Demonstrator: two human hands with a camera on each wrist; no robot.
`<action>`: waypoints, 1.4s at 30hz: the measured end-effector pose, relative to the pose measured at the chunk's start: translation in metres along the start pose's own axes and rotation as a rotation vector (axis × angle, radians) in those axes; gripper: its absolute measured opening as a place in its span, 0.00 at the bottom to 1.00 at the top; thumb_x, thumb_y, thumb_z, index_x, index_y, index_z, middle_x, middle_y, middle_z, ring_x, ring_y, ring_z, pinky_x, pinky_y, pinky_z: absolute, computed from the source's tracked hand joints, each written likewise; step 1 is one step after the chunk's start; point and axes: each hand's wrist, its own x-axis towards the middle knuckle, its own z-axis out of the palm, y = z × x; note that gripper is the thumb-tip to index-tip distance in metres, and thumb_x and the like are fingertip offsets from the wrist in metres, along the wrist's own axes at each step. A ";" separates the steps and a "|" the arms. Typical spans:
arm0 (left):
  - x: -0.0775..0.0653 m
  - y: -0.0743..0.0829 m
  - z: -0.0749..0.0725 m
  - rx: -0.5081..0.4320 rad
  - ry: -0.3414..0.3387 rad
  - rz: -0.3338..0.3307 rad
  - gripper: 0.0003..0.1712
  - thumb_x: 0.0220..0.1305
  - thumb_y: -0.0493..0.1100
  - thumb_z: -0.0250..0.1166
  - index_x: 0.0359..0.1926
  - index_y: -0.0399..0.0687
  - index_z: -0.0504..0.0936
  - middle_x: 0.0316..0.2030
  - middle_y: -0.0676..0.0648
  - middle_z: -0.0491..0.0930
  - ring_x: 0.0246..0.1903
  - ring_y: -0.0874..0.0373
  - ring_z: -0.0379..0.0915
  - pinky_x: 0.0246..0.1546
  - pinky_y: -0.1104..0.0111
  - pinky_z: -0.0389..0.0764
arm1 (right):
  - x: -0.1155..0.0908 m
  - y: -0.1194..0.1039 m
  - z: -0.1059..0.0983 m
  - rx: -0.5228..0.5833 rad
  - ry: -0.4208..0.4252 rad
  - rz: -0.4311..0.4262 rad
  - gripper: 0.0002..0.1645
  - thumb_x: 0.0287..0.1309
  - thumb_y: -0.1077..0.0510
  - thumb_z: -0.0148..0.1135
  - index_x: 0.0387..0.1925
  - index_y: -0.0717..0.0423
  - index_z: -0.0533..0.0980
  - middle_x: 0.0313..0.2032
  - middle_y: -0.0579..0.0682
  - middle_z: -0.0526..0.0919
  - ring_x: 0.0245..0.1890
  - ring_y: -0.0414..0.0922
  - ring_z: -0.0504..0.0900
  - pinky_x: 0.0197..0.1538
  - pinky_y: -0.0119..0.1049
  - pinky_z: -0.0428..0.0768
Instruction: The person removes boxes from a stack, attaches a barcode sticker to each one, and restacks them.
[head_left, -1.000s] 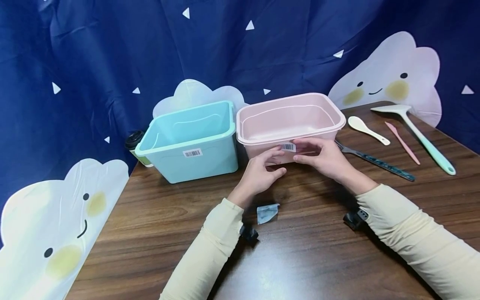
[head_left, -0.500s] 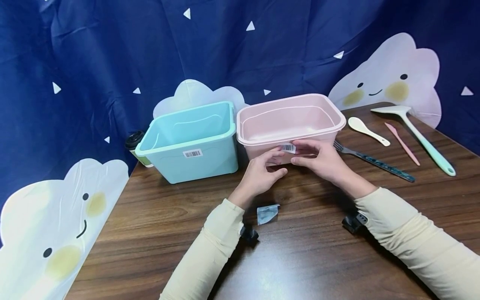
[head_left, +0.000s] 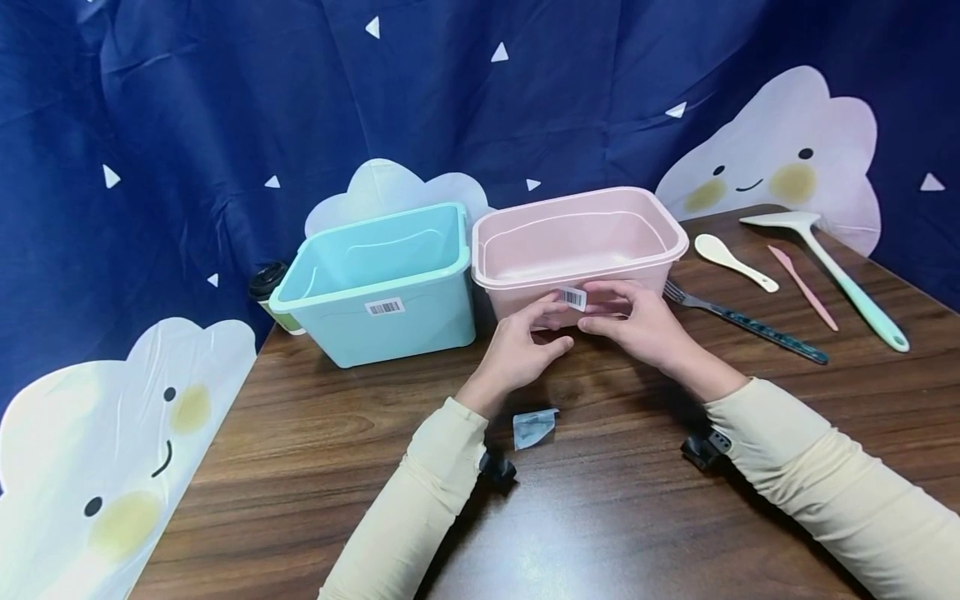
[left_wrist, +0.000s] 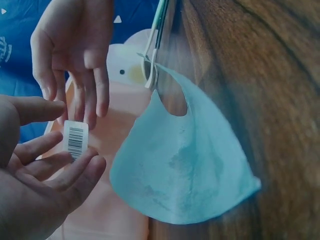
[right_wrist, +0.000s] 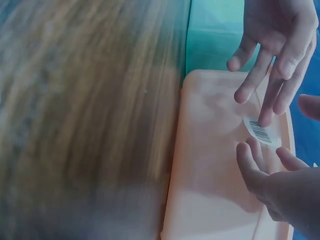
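Note:
A pink plastic bin (head_left: 517, 300) stands on the table with both hands at its front wall. A white barcode sticker (head_left: 573, 298) sits there between the fingertips, and in the right wrist view the sticker (right_wrist: 260, 132) looks curved, its lower edge raised. My left hand (head_left: 517, 354) reaches in from the left, fingers spread, one fingertip right at the sticker. My right hand (head_left: 645, 329) comes from the other side, fingers loosely bent at the sticker's right end, thumb apart below.
Left of the pink bin is a blue bin (head_left: 405, 325) with its own barcode. Behind it a lidded cup (head_left: 270, 283) shows. A thin pale-blue scrap (head_left: 534, 428) lies in front. At right lie a fork (head_left: 750, 325), white spoon (head_left: 731, 260), pink knife (head_left: 805, 286) and spatula (head_left: 840, 267).
My right hand has shifted slightly left and down. The sticker has moved a little left and down with it and tilts more. My left hand and both bins have stayed in place.

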 end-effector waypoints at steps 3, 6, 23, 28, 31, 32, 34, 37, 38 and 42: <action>0.001 0.000 -0.001 -0.007 0.002 0.009 0.24 0.61 0.33 0.69 0.59 0.38 0.80 0.66 0.43 0.76 0.53 0.45 0.83 0.57 0.53 0.81 | 0.000 0.001 0.000 -0.001 0.000 0.006 0.30 0.60 0.64 0.68 0.62 0.71 0.71 0.57 0.71 0.79 0.58 0.65 0.81 0.43 0.15 0.76; 0.002 0.001 -0.001 -0.007 0.001 0.008 0.24 0.61 0.34 0.69 0.59 0.39 0.80 0.65 0.43 0.77 0.53 0.45 0.83 0.58 0.53 0.80 | 0.000 0.002 -0.001 0.002 0.004 0.005 0.30 0.60 0.65 0.68 0.62 0.72 0.71 0.58 0.71 0.79 0.59 0.65 0.79 0.44 0.15 0.75; 0.002 0.001 -0.002 -0.005 -0.002 0.001 0.25 0.62 0.34 0.69 0.60 0.39 0.80 0.68 0.45 0.75 0.53 0.45 0.83 0.56 0.52 0.81 | 0.002 -0.004 -0.005 0.029 0.044 0.003 0.29 0.60 0.66 0.67 0.62 0.72 0.72 0.58 0.70 0.79 0.59 0.62 0.79 0.47 0.14 0.74; 0.003 0.001 -0.002 -0.003 -0.003 -0.003 0.25 0.62 0.34 0.69 0.61 0.38 0.79 0.67 0.44 0.75 0.54 0.46 0.82 0.58 0.52 0.80 | 0.002 -0.004 -0.006 0.022 0.050 0.010 0.27 0.60 0.66 0.67 0.60 0.71 0.73 0.59 0.69 0.79 0.59 0.62 0.79 0.46 0.13 0.74; 0.003 0.001 -0.003 0.005 -0.004 -0.009 0.25 0.63 0.34 0.69 0.61 0.39 0.79 0.67 0.45 0.75 0.54 0.46 0.83 0.60 0.54 0.79 | 0.002 -0.004 -0.005 0.032 0.025 0.001 0.27 0.60 0.67 0.67 0.60 0.72 0.73 0.59 0.69 0.79 0.59 0.63 0.79 0.47 0.14 0.74; 0.003 0.001 -0.003 0.010 -0.005 -0.010 0.25 0.63 0.34 0.69 0.61 0.39 0.79 0.67 0.46 0.75 0.54 0.47 0.83 0.60 0.55 0.79 | 0.002 -0.004 -0.005 0.036 0.011 -0.002 0.28 0.60 0.67 0.67 0.61 0.71 0.73 0.59 0.69 0.79 0.60 0.63 0.79 0.47 0.14 0.74; 0.003 0.001 -0.003 0.016 -0.005 -0.012 0.25 0.63 0.34 0.69 0.61 0.40 0.79 0.67 0.46 0.75 0.54 0.48 0.83 0.61 0.57 0.79 | 0.002 -0.003 -0.005 0.047 -0.019 -0.010 0.29 0.60 0.67 0.66 0.62 0.72 0.72 0.59 0.70 0.78 0.61 0.63 0.78 0.48 0.14 0.75; 0.002 0.001 -0.003 0.013 -0.004 -0.014 0.25 0.63 0.35 0.68 0.61 0.40 0.79 0.67 0.46 0.75 0.54 0.48 0.83 0.60 0.58 0.79 | 0.002 -0.003 -0.004 0.050 -0.047 -0.011 0.31 0.61 0.66 0.66 0.64 0.71 0.71 0.60 0.70 0.77 0.62 0.63 0.77 0.48 0.14 0.74; 0.002 0.001 -0.003 0.002 -0.003 -0.017 0.24 0.63 0.35 0.68 0.61 0.40 0.79 0.67 0.45 0.76 0.54 0.47 0.83 0.60 0.57 0.79 | 0.001 -0.003 -0.004 0.051 -0.051 -0.010 0.31 0.61 0.66 0.66 0.64 0.71 0.70 0.61 0.70 0.77 0.62 0.63 0.77 0.48 0.14 0.74; 0.001 0.000 -0.004 -0.031 0.003 -0.033 0.24 0.63 0.34 0.68 0.61 0.38 0.79 0.66 0.44 0.77 0.54 0.45 0.82 0.61 0.52 0.78 | 0.001 -0.002 -0.005 0.032 -0.037 -0.002 0.31 0.62 0.65 0.66 0.64 0.70 0.71 0.61 0.69 0.78 0.62 0.62 0.78 0.47 0.14 0.74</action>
